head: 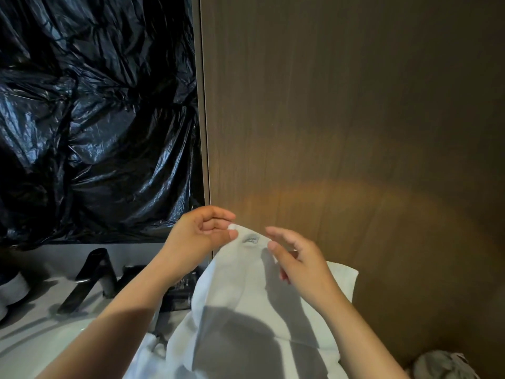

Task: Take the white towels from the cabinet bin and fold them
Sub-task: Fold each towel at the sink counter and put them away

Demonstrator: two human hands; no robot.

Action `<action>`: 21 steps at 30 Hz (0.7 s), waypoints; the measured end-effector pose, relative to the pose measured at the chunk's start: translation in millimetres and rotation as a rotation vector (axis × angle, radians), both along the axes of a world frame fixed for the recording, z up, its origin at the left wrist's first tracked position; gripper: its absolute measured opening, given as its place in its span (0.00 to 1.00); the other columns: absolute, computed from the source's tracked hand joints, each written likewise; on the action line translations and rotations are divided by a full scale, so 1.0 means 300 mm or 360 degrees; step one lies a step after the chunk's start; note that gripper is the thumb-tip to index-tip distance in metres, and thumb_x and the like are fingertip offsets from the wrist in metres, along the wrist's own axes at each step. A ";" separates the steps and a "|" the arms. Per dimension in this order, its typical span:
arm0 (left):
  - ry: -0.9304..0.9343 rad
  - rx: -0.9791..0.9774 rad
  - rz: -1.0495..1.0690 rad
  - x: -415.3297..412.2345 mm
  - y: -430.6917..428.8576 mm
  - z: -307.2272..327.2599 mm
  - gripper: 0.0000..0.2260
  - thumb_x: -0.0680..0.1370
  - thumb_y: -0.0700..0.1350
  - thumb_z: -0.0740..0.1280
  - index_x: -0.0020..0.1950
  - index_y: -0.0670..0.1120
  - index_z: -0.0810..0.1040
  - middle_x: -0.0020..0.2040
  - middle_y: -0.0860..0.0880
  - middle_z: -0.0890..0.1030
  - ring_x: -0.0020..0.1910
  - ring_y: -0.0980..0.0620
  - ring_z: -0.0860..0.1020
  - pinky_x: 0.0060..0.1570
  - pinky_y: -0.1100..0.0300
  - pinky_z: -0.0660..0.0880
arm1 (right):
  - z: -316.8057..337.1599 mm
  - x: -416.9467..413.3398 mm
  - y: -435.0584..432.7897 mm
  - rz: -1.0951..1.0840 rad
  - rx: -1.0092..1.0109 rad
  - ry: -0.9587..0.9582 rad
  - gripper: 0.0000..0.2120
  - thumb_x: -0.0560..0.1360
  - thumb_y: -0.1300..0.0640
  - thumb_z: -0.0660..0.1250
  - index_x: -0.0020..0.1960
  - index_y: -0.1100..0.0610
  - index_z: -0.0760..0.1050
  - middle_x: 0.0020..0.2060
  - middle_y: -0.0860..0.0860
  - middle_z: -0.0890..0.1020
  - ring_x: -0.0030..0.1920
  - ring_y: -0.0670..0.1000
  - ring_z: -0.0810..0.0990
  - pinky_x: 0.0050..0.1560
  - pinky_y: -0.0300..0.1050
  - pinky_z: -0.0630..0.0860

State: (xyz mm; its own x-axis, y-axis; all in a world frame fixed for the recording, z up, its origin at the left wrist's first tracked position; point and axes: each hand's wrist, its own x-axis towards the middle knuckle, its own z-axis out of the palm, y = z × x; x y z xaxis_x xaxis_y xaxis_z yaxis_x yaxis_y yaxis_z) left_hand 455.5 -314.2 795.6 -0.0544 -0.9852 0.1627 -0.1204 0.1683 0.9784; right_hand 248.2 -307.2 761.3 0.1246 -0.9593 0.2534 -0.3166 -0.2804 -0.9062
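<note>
A white towel (246, 291) hangs in front of me, raised by its top edge, with a small label (250, 240) near that edge. My left hand (199, 236) pinches the towel's upper corner between thumb and fingers. My right hand (295, 255) is just right of the label, fingers apart, with a fingertip touching the top edge. More white cloth (341, 277) lies behind and below the raised towel. The lower part of the towel is in shadow from my arms.
A brown wooden panel (355, 119) fills the right side. Black crinkled plastic sheeting (95, 119) covers the left. Below it a grey surface (41, 324) holds a black angled stand (87, 280) and a dark box. Grey cloth (442, 365) lies at the bottom right.
</note>
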 end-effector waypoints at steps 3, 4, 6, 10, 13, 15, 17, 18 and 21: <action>0.0007 -0.0047 -0.0065 -0.018 0.011 0.015 0.11 0.72 0.33 0.73 0.52 0.42 0.80 0.42 0.44 0.83 0.40 0.51 0.82 0.42 0.64 0.79 | 0.023 0.018 -0.003 0.0069 0.0072 -0.0085 0.12 0.81 0.57 0.63 0.64 0.50 0.76 0.46 0.43 0.82 0.26 0.44 0.73 0.30 0.35 0.71; 0.0016 -0.0065 -0.0063 -0.025 0.017 0.018 0.11 0.72 0.33 0.72 0.53 0.42 0.80 0.43 0.43 0.83 0.41 0.50 0.82 0.42 0.63 0.79 | 0.028 0.017 -0.003 0.0069 0.0089 -0.0086 0.10 0.81 0.57 0.63 0.61 0.51 0.78 0.38 0.45 0.81 0.25 0.45 0.73 0.29 0.36 0.71; 0.0043 -0.0084 -0.0016 -0.038 0.030 0.016 0.11 0.72 0.33 0.72 0.54 0.41 0.79 0.46 0.40 0.84 0.43 0.47 0.83 0.45 0.60 0.81 | 0.034 0.012 -0.003 0.0070 0.0104 -0.0081 0.08 0.81 0.58 0.62 0.52 0.54 0.81 0.25 0.49 0.74 0.24 0.44 0.71 0.29 0.35 0.69; 0.0124 -0.0028 0.0120 -0.053 0.052 -0.029 0.13 0.70 0.41 0.76 0.53 0.45 0.80 0.42 0.45 0.84 0.41 0.48 0.82 0.47 0.55 0.78 | 0.050 0.001 0.019 0.0091 0.0147 -0.0134 0.11 0.81 0.59 0.62 0.46 0.58 0.81 0.21 0.50 0.70 0.23 0.44 0.69 0.29 0.32 0.67; 0.0017 0.0094 0.0010 -0.050 0.073 -0.050 0.12 0.74 0.49 0.73 0.54 0.46 0.80 0.44 0.49 0.85 0.43 0.51 0.83 0.48 0.56 0.77 | 0.058 -0.009 0.035 0.0112 0.0163 -0.0163 0.11 0.82 0.59 0.61 0.47 0.59 0.81 0.22 0.50 0.72 0.23 0.45 0.69 0.30 0.33 0.68; -0.0131 0.0154 -0.0144 -0.051 0.099 -0.059 0.10 0.77 0.50 0.69 0.50 0.45 0.82 0.40 0.49 0.85 0.38 0.55 0.82 0.42 0.63 0.75 | 0.060 -0.015 0.045 0.0087 0.0148 -0.0189 0.11 0.82 0.58 0.61 0.47 0.59 0.81 0.23 0.50 0.73 0.24 0.45 0.70 0.31 0.34 0.69; -0.0149 0.0177 -0.0151 -0.051 0.113 -0.081 0.13 0.77 0.53 0.69 0.46 0.42 0.83 0.38 0.39 0.83 0.36 0.53 0.79 0.41 0.59 0.73 | 0.062 -0.016 0.058 0.0084 0.0152 -0.0234 0.11 0.82 0.59 0.61 0.48 0.60 0.81 0.24 0.51 0.74 0.25 0.46 0.71 0.30 0.34 0.70; -0.0135 0.0154 -0.0114 -0.051 0.118 -0.091 0.17 0.74 0.56 0.70 0.45 0.42 0.82 0.41 0.33 0.81 0.36 0.50 0.77 0.42 0.56 0.72 | 0.065 -0.014 0.065 0.0095 0.0162 -0.0267 0.10 0.81 0.59 0.61 0.49 0.60 0.81 0.24 0.51 0.74 0.25 0.46 0.72 0.30 0.34 0.70; -0.0084 0.0037 0.0018 -0.063 0.127 -0.101 0.25 0.68 0.62 0.67 0.45 0.40 0.80 0.41 0.28 0.77 0.37 0.47 0.74 0.42 0.52 0.70 | 0.078 -0.011 0.084 0.0131 0.0178 -0.0348 0.10 0.81 0.57 0.63 0.48 0.60 0.81 0.26 0.53 0.74 0.26 0.47 0.72 0.30 0.35 0.71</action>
